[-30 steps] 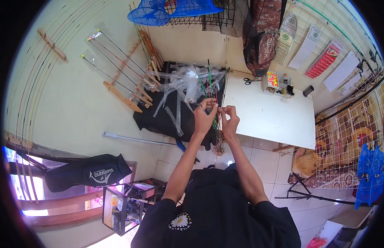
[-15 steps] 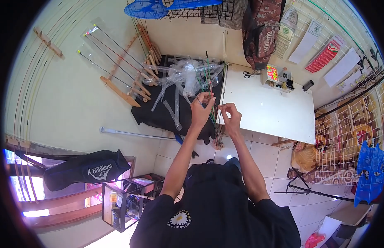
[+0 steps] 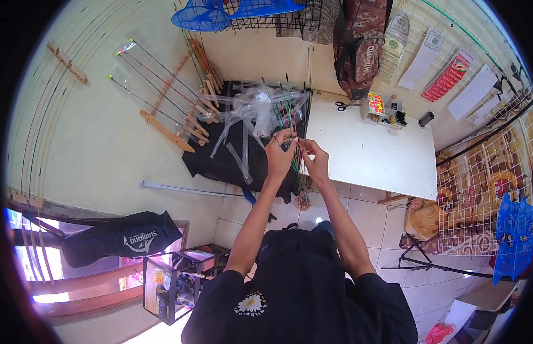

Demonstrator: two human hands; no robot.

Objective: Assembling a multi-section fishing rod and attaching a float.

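A bundle of slender green, red and dark rods (image 3: pixel 285 103), like thin fishing rods, stands in front of me. Their light-coloured lower ends (image 3: pixel 303 202) gather near the floor. My left hand (image 3: pixel 278 156) is closed, its thumb and fingers pinching a thin rod at the bundle's middle. Close beside it on the right, my right hand (image 3: pixel 317 163) is also closed in a pinch, its fingertips almost meeting the left ones. What lies between those right fingertips is too small to make out. Clear plastic sleeves (image 3: pixel 258 109) lie behind the hands on a black cloth (image 3: pixel 220 163).
A white table (image 3: pixel 370 149) is to the right, with scissors (image 3: pixel 347 105), a tray of small bright items (image 3: pixel 376 104) and a dark cylinder (image 3: pixel 426 118). Wooden-handled rods (image 3: pixel 169 140) lean along the left wall. A white pole (image 3: pixel 186 188) crosses at left.
My right hand has shifted slightly up and left, bringing its fingertips up to my left hand's. The left hand keeps its pinch and has hardly moved.
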